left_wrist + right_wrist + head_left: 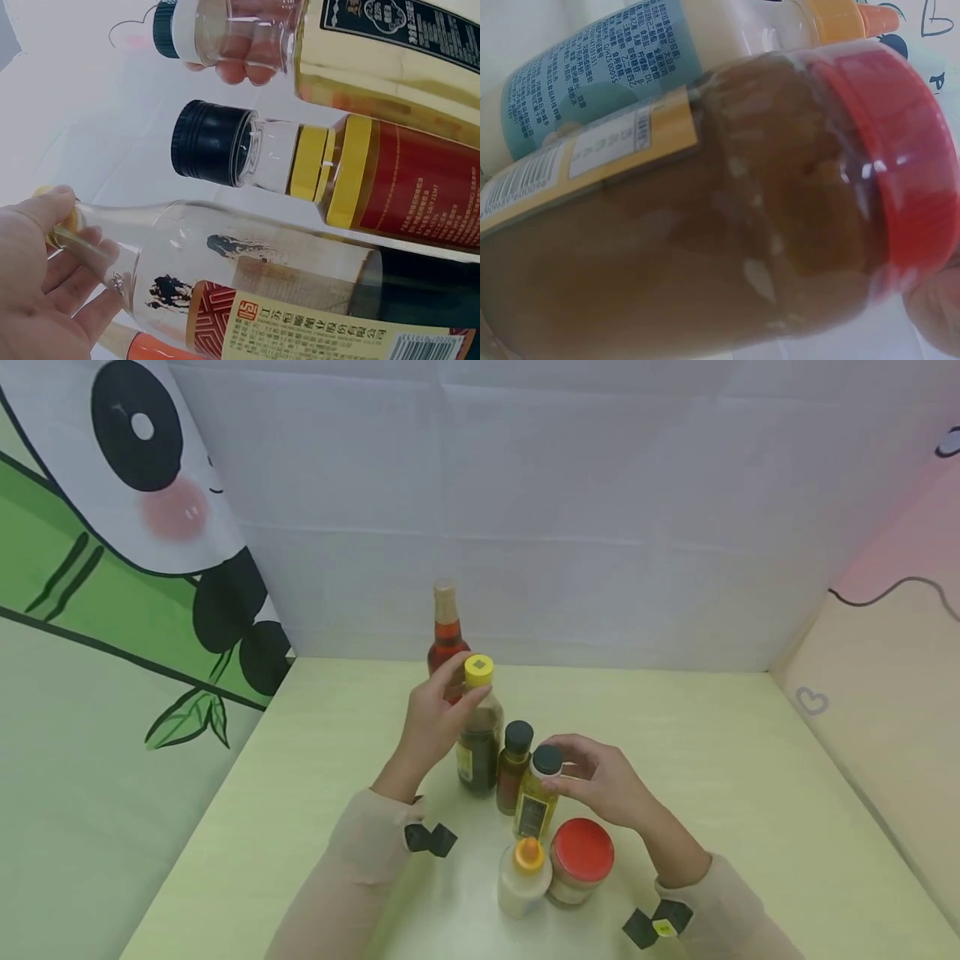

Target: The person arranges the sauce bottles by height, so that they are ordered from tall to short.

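My left hand point(433, 718) holds a tall bottle of dark liquid point(478, 760) by its neck, thumb at the yellow cap; the left wrist view shows the fingers point(97, 311) beside the clear glass. With thumb and fingers, my right hand point(609, 783) grips the neck of a bottle of pale yellow liquid point(534, 803) with a dark green cap. Between these two stands a black-capped bottle point(405, 176) with a red and yellow label. In the right wrist view, a red-lidded jar of brown paste point(780, 202) hides most of the right hand.
Behind the left hand stands a red bottle point(447, 643) with a tan neck. At the front, a white squeeze bottle point(519, 893) with an orange tip is beside the jar. The pale yellow table point(712, 752) meets a white back wall point(562, 510) and printed side panels.
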Demonstrator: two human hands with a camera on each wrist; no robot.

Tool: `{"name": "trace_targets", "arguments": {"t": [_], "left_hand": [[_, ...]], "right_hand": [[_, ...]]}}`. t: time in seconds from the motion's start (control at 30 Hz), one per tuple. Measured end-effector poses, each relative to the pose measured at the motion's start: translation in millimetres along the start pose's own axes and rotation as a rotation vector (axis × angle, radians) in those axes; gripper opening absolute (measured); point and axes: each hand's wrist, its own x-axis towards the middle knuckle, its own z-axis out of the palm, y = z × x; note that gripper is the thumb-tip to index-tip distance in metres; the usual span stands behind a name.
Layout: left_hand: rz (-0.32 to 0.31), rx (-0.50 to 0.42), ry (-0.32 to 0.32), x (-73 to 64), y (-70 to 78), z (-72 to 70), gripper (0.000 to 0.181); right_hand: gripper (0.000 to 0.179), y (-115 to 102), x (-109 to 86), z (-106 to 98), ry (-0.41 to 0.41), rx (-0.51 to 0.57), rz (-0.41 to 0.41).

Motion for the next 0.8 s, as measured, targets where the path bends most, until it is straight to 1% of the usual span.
{"name": "trace_targets", "arguments": {"t": [0.17,0.3,0.5,0.67,0.8], "left_hand": [[-0.023,0.014,0.015,7.0,-3.5,2.3,0.043],[-0.028,0.023,0.019,10.4,-5.6,3.7,0.041],[-0.019,0.037,0.009,17.4,-11.8,7.5,0.040],[-0.021,0.016,0.013,24.7,-15.6,9.8,0.043],[-0.015,0.010,0.002,31.7,-17.5,10.8,0.043]], "right_hand": [[0.043,-0.1,1.2,-0.9,-0.005,0.007,-0.002],[0.044,0.7,1.4,0.6,-0.002,0.010,-0.005],[0.043,1.5,-0.1,1.6,0.000,0.016,-0.015],[0.043,2.0,0.1,1.6,-0.001,0.021,-0.031],[0.042,1.7,1.3,2.2,0.000,0.026,-0.042]]}}
